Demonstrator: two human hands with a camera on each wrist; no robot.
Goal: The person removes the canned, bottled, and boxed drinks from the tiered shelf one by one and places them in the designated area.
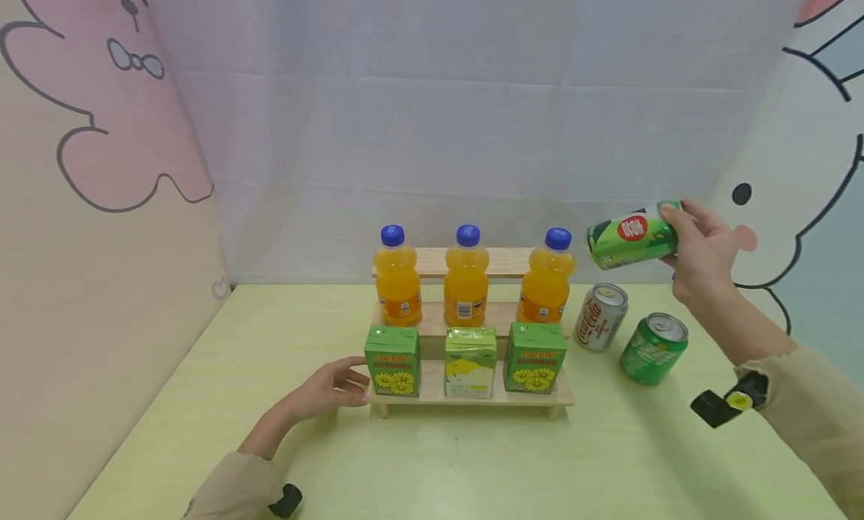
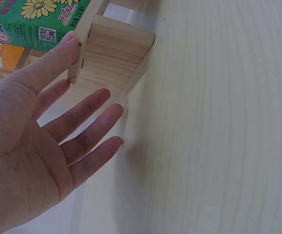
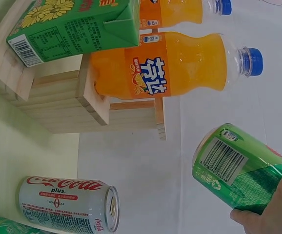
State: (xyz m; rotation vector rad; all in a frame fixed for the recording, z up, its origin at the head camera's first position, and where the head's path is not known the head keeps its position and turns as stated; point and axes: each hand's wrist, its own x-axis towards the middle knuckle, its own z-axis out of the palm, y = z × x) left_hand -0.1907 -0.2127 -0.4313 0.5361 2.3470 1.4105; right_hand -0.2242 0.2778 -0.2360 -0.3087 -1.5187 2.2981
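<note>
My right hand (image 1: 705,250) grips a green drink can (image 1: 634,236) by its top end. The can is tilted nearly onto its side, in the air right of the shelf; its barcode faces the right wrist view. My left hand (image 1: 327,392) is at the left end of the three-step wooden rack (image 1: 472,391). In the left wrist view its thumb (image 2: 58,56) touches the lowest step's edge, while the other fingers spread loosely below. Three orange soda bottles (image 1: 466,280) with blue caps stand on the middle step. On the lowest step stand two green drink cartons (image 1: 396,361) and a yellow-green carton (image 1: 470,364).
Right of the rack, a silver Coca-Cola can (image 1: 601,317) and a second green can (image 1: 655,349) stand on the pale wood-grain table (image 1: 445,467). The rack's top step (image 1: 472,262) shows behind the bottles. A white curtain (image 1: 459,130) hangs behind, between cartoon-printed side walls.
</note>
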